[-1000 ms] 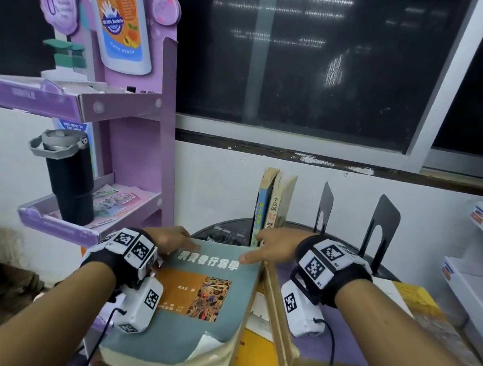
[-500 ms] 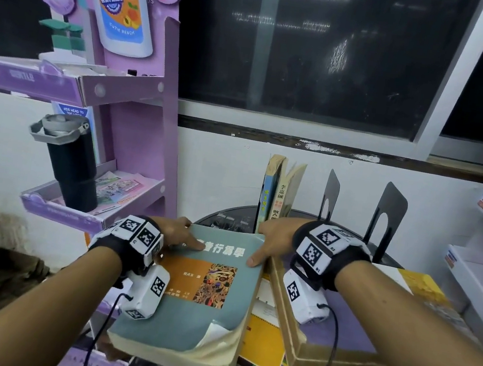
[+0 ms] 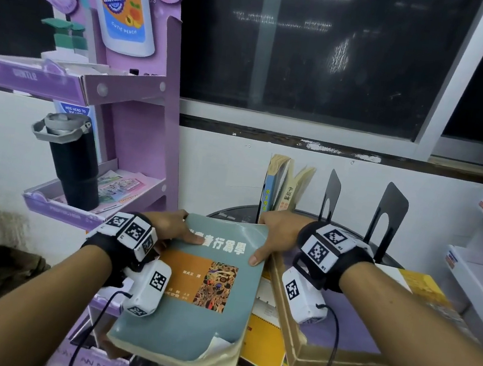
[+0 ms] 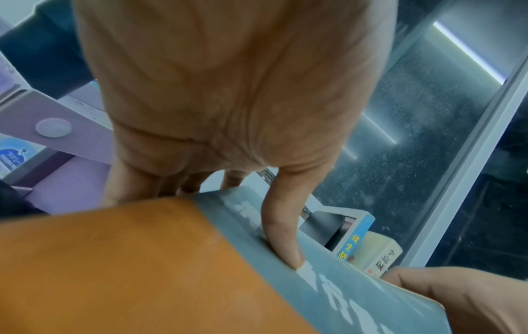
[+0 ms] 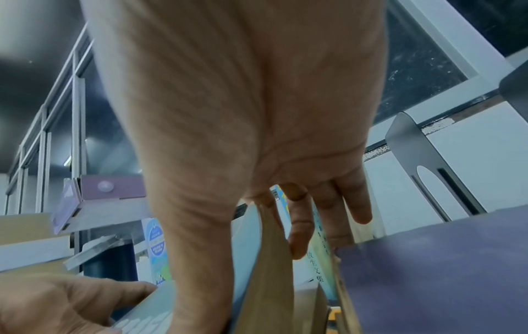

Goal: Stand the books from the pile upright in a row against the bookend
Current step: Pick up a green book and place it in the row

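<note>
i see a dark glass window [image 3: 314, 53] in a pale frame above a white wall [image 3: 219, 173], and a purple cardboard display stand [image 3: 136, 124] at left.

The head view looks forward and down from above both forearms, the window at 12 o'clock. Each wrist view looks along its palm from very close, angled upward. All three share the grey-blue book [image 3: 201, 285] and the two upright books [image 3: 283, 188].

Black flask [image 3: 73, 165] on purple rack [image 3: 134, 143]; perhaps pump bottles [image 3: 68, 40] above.

Two upright books [image 3: 283, 188], two bookends [image 3: 386, 215]
</note>
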The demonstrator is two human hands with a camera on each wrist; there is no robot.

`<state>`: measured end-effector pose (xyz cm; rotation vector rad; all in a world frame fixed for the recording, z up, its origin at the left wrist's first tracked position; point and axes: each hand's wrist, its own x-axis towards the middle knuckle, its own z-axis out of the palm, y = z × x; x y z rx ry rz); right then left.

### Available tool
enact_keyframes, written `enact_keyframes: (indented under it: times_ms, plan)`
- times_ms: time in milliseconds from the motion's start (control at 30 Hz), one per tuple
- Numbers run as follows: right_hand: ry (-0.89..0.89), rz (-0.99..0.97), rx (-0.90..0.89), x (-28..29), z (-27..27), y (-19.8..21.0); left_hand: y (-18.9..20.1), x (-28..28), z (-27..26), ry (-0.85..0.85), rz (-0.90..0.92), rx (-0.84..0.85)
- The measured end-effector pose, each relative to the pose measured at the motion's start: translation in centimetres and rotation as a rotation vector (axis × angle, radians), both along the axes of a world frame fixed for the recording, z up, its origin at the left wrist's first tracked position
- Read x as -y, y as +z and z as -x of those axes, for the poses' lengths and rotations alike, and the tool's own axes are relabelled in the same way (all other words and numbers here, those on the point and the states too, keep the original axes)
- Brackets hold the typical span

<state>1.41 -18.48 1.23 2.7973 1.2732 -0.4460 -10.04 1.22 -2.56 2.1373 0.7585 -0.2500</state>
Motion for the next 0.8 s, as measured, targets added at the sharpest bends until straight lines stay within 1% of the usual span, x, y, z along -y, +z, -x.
enact_keyframes:
  times_ms: [167, 300, 367, 433, 500, 700, 800]
  plan:
    - [0.001, -0.044, -0.026, 0.2, 0.0, 1.2, 1.2, -0.2, 0.9, -0.004, 0.087, 0.062]
    - [0.004, -0.109, -0.102, 0.9, 0.5, 2.3, 2.1, -0.5, 1.7, -0.031, 0.119, 0.123]
    - [0.02, -0.131, -0.099, 1.3, 0.8, 2.9, 2.1, -1.0, 1.7, -0.04, 0.132, 0.16]
    - [0.022, -0.156, -0.081, 1.6, 1.1, 3.3, 2.7, -0.7, 2.2, -0.023, 0.162, 0.208]
    - [0.017, -0.185, -0.076, 1.8, 1.4, 3.7, 3.4, 0.0, 2.8, 0.02, 0.231, 0.275]
    - [-0.018, -0.308, -0.134, 2.4, 2.2, 4.6, 4.8, 0.8, 3.7, 0.056, 0.354, 0.455]
    - [-0.034, -0.37, -0.083, 2.7, 2.6, 5.4, 5.6, 0.9, 4.0, 0.066, 0.383, 0.544]
